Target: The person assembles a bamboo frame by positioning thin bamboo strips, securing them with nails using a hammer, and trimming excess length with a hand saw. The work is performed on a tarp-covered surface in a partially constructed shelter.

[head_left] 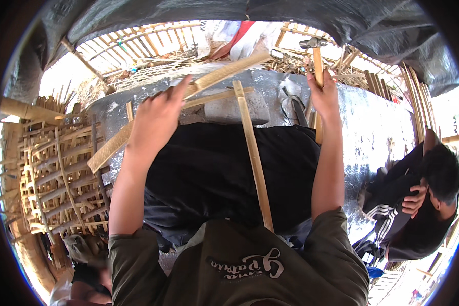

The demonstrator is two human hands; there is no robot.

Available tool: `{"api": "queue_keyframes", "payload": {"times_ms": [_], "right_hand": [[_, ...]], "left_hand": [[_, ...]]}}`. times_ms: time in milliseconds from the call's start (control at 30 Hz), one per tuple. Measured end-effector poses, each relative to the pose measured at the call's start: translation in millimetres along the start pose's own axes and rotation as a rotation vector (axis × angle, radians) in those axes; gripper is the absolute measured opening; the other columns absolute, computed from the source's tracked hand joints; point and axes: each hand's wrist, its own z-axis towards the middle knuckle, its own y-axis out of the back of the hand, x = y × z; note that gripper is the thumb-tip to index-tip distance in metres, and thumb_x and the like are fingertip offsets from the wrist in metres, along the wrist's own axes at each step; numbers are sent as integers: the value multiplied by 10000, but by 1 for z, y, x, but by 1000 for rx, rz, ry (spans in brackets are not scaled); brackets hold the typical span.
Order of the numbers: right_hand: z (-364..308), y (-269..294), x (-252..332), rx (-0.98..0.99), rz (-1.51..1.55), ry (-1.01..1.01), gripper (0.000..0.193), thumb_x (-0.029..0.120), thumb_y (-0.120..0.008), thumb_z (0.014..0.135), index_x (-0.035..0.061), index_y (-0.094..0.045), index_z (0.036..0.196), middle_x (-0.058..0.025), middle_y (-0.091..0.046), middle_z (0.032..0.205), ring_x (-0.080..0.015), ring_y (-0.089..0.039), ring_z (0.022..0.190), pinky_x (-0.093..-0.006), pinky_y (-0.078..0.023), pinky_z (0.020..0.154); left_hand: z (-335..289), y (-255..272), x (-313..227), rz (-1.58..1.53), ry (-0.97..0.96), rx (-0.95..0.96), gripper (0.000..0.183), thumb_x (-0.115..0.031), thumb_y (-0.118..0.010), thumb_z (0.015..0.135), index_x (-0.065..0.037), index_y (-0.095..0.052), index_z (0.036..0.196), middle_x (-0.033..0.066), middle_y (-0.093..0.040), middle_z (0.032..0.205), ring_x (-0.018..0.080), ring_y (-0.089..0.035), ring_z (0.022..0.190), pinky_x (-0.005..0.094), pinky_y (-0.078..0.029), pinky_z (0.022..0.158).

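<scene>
My left hand (155,118) is closed round a wide, flat bamboo slat (232,70) that slants from lower left to upper right, its index finger pointing along it. In my right hand (323,94) is a hammer (317,58), gripped by its wooden handle with the metal head up. A narrow bamboo strip (254,158) lies over the black cloth (199,173) on my lap. Another thin strip (217,97) crosses its top end, below the held slat. Behind them sits a grey stone block (250,109).
A dark, blade-like tool (299,112) lies beside the block on a grey sheet (362,117). At left stands a woven bamboo lattice (61,173). A person (436,188) sits close on the right; another person (89,275) is at lower left. Dark plastic sheeting (188,11) hangs overhead.
</scene>
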Motion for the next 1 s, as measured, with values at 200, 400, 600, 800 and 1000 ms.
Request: {"api": "queue_keyframes", "payload": {"times_ms": [200,400,600,800,1000], "right_hand": [[-1,23,-32,2,-106,25,290,300,-586,1020,17,-553,1072,-268,-676,862,-477,-668,832,-532,-491,722],[2,-17,-58,146,17,17,321,304,-604,1016,34,-590,1189,-219,-727,984,-428,-693,966,-491,-509,812],[23,-50,-48,430,267,-54,341,295,-578,1027,-9,-588,1181,-183,-753,1005,-325,-724,978,-441,-520,829],[48,-109,-67,469,290,-72,366,315,-556,1042,-32,-584,1155,-128,-689,927,-237,-699,807,-401,-527,793],[47,-139,-79,445,485,-84,359,301,-542,1058,-49,-565,1135,-125,-651,894,-194,-662,843,-357,-537,755]], "left_hand": [[51,-6,-77,153,-312,65,599,0,-573,910,-143,-495,1486,108,-706,896,302,-712,891,459,-533,876],[90,-27,-132,122,-444,179,504,4,-576,874,-63,-593,1373,90,-696,864,276,-711,886,471,-514,856],[124,-46,-137,163,-476,109,304,-84,-669,866,-72,-674,1170,85,-746,824,265,-756,843,458,-554,787],[159,-63,-118,214,-449,85,44,-87,-706,836,-79,-749,833,83,-762,830,260,-765,828,436,-589,681],[173,-55,-136,169,-387,322,298,8,-678,793,-98,-692,1071,123,-729,942,295,-720,1000,494,-506,1009]]}}
